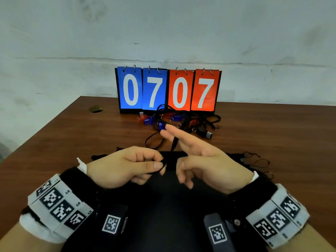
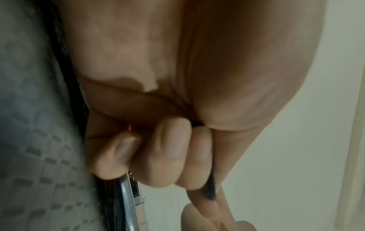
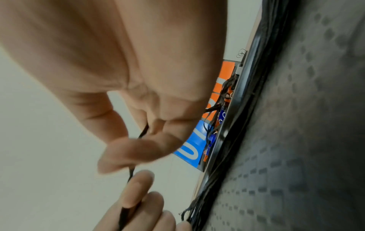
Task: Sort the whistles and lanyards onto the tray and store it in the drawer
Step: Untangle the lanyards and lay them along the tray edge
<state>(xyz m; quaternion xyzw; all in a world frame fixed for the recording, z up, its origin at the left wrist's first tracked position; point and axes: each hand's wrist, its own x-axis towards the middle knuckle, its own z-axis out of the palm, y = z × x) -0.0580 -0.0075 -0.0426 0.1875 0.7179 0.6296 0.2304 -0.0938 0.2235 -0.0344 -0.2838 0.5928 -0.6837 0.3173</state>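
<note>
Both hands hover over a black tray [image 1: 163, 206] at the near edge of the table. My left hand [image 1: 160, 165] pinches one end of a black lanyard [image 1: 174, 144] between thumb and fingertips. The strap runs up between the straight index and middle fingers of my right hand [image 1: 172, 135], which pinch it; the other two fingers curl loosely. Beyond them the lanyard loops on the table to a blue whistle [image 1: 161, 126]. The right wrist view shows the lanyard [image 3: 131, 171] stretched between both hands. In the left wrist view, curled fingers [image 2: 169, 148] hold the lanyard [image 2: 210, 187].
A flip scoreboard [image 1: 167, 90] reading 0707 stands at the back. In front of it lies a tangle of blue, red and black whistles with lanyards [image 1: 181, 119]. More black cords [image 1: 254, 159] lie by the tray's right side. A small olive object [image 1: 96, 108] sits far left.
</note>
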